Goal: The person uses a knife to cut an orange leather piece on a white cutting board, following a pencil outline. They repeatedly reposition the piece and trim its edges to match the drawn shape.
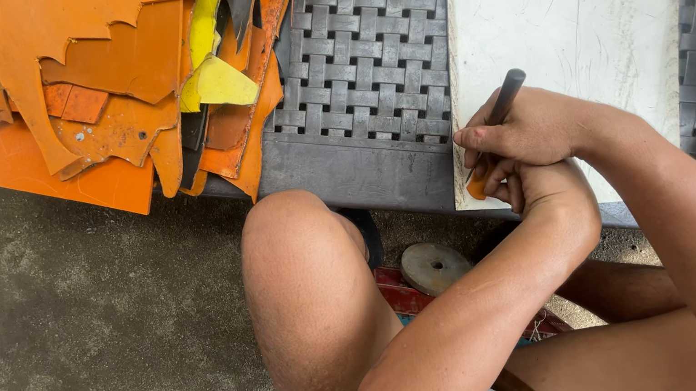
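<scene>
Down at the centre right of the frame, the right hand (531, 129) is clenched around a dark slender tool (506, 95), whose handle sticks up and to the right out of the fist. Its tip is hidden behind the fingers. Just beneath, the left hand (550, 193) curls in under the right one, the two touching; its fingers pinch a small orange piece (477, 186) against the lower left corner of a pale scratched cutting board (577, 5) — only a sliver of the piece shows.

That board lies on a dark woven plastic bench (362, 46) that runs across the top of the frame. At the upper left a heap of orange and yellow leather offcuts (120, 82) overhangs the bench edge, well apart from the hands. A bare knee (301, 248) rises at the centre, and a rusty metal disc (434, 267) lies on the ground just right of it — below the hands.
</scene>
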